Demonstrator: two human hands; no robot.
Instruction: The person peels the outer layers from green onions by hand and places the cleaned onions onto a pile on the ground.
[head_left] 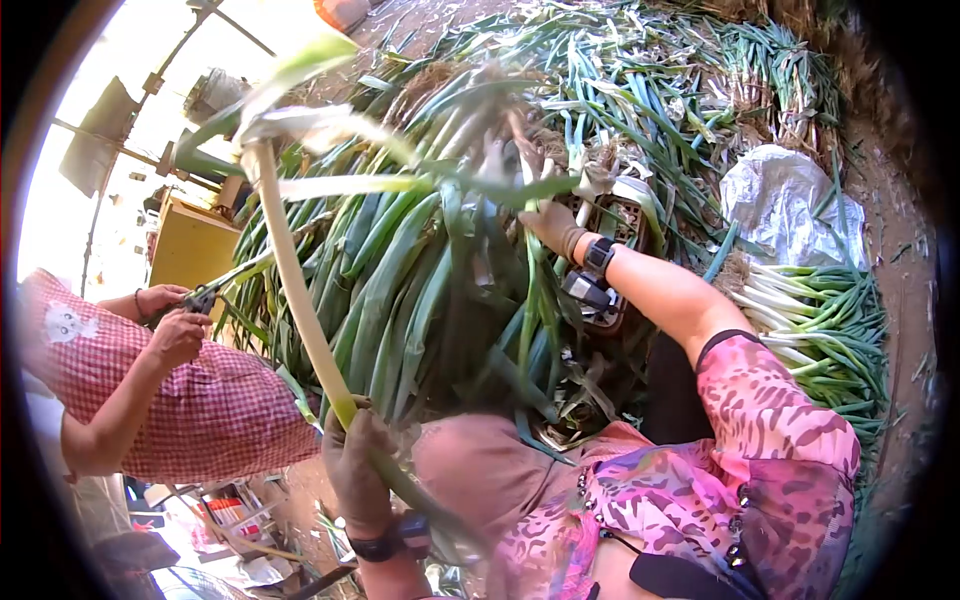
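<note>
My left hand (pixel 360 465), in a grey-brown glove, is closed round a long leek (pixel 290 260) near the lower middle. The leek's pale stem slants up to the left, and its upper end is blurred. Out to the right, my right hand (pixel 553 228), also gloved, grips the stalk of another leek (pixel 528 290) whose green leaves hang down. Between and behind my hands lies a big pile of leeks (pixel 400 270) with long green leaves.
At the left a co-worker in a checked apron (pixel 220 410) holds dark clippers (pixel 203 298). Trimmed leeks (pixel 800 325) lie at the right below a white plastic sack (pixel 785 200). A crate (pixel 618 215) stands beside my right hand. Bundled green stalks (pixel 780 80) are at the top right.
</note>
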